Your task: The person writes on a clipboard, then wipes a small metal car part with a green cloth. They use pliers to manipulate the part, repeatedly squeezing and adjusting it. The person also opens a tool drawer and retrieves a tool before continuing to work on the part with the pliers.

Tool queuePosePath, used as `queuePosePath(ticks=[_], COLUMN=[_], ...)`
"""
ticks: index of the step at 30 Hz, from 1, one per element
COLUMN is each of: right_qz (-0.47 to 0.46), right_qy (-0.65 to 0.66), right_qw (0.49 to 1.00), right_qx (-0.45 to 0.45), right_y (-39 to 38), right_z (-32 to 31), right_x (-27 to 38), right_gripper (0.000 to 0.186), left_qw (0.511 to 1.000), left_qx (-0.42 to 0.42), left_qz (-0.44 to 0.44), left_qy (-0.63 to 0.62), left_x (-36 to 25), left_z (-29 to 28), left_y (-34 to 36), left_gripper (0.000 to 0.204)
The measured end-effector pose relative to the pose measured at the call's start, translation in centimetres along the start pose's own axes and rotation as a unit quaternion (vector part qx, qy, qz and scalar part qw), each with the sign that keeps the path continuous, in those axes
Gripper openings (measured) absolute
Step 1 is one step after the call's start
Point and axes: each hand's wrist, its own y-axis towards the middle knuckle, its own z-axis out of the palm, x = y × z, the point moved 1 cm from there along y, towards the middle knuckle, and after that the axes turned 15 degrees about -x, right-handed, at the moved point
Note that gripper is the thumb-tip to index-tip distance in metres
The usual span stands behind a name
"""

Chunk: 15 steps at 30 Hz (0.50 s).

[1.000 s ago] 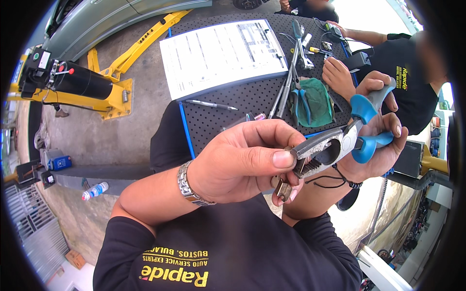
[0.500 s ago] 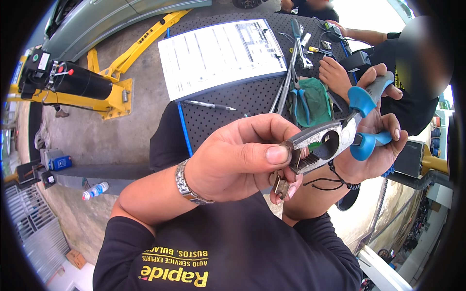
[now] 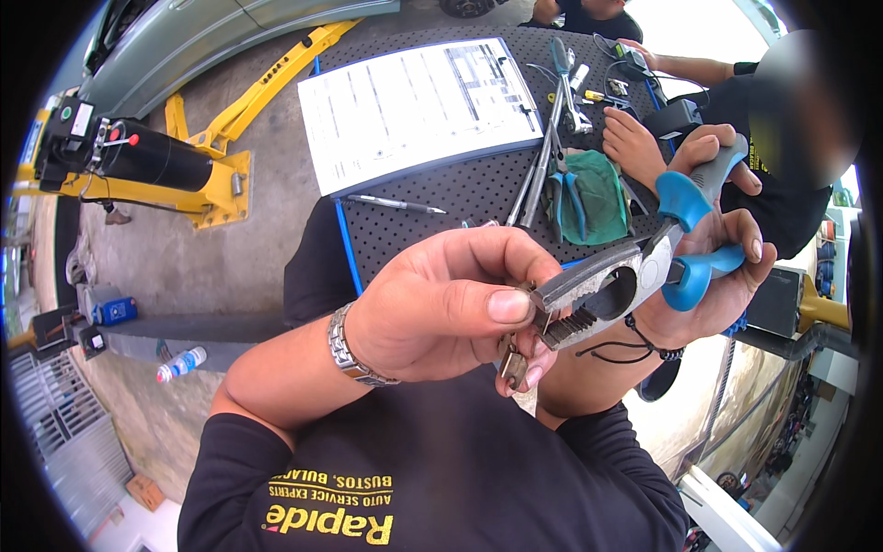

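My left hand (image 3: 441, 313), a steel watch at its wrist, pinches a small brownish metal piece (image 3: 514, 368) with thumb and fingers. My right hand (image 3: 704, 308) grips pliers (image 3: 648, 269) with blue and grey handles, held slanting above the table. The pliers' serrated jaws are parted at my left thumb tip, with a thin piece of metal between them; whether they clamp it I cannot tell. Behind them on the perforated black table (image 3: 386, 244) lie a green cloth (image 3: 602, 198) with another pair of blue-handled pliers (image 3: 573, 207) and some long steel tools (image 3: 524, 198).
A clipboard of papers (image 3: 414, 110) and a pen (image 3: 391, 204) lie on the table. A co-worker (image 3: 782, 202) rests a hand (image 3: 633, 147) at the right edge, near black adapters (image 3: 671, 120); another person (image 3: 589, 18) is beyond. A yellow car lift (image 3: 225, 189) and car (image 3: 212, 32) stand left.
My left hand and the jaw end of the pliers have shifted slightly left. My right hand's fingers have moved a little on the handles. The co-worker at the right has leaned slightly.
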Motion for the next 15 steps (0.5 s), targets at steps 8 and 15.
queuePosePath(ticks=[8,15], right_qz=[0.023,-0.013], right_qy=[-0.024,-0.028], right_qw=[0.999,0.999], right_qx=[0.018,0.012], right_y=[0.36,0.77], right_z=[-0.01,-0.31], right_x=[0.26,0.17], right_gripper=[0.022,0.020], left_qw=[1.000,1.000], left_qx=[-0.006,-0.009], left_qz=[0.008,0.013], left_qy=[0.001,-0.005], left_x=[-0.17,-0.09], left_z=[-0.12,-0.23], left_y=[-0.11,-0.29], left_gripper=[0.024,0.024])
